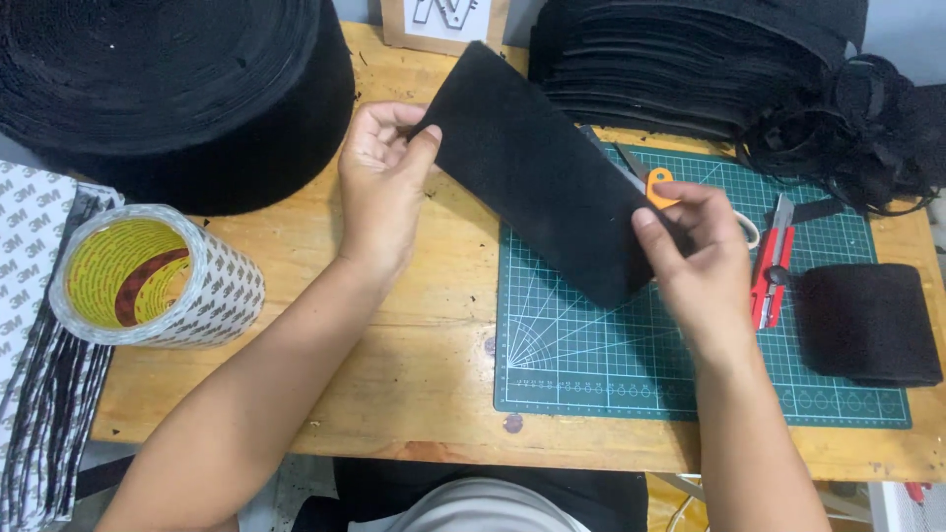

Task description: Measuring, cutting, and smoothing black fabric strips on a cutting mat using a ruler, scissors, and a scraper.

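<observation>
Both of my hands hold a black rectangular piece of fabric (pixel 537 167) slanted above the wooden table (pixel 414 355). My left hand (pixel 379 182) pinches its upper left end between thumb and fingers. At the lower right end my right hand (pixel 700 251) grips the fabric over the green cutting mat (pixel 631 365). The fabric hides part of an orange-handled pair of scissors (pixel 655 185) lying on the mat.
A big black fabric roll (pixel 177 89) stands at the back left, a stack of black pieces (pixel 680 59) at the back right. A tape roll (pixel 158 276), a red utility knife (pixel 771 266) and a small black roll (pixel 867 323) lie nearby.
</observation>
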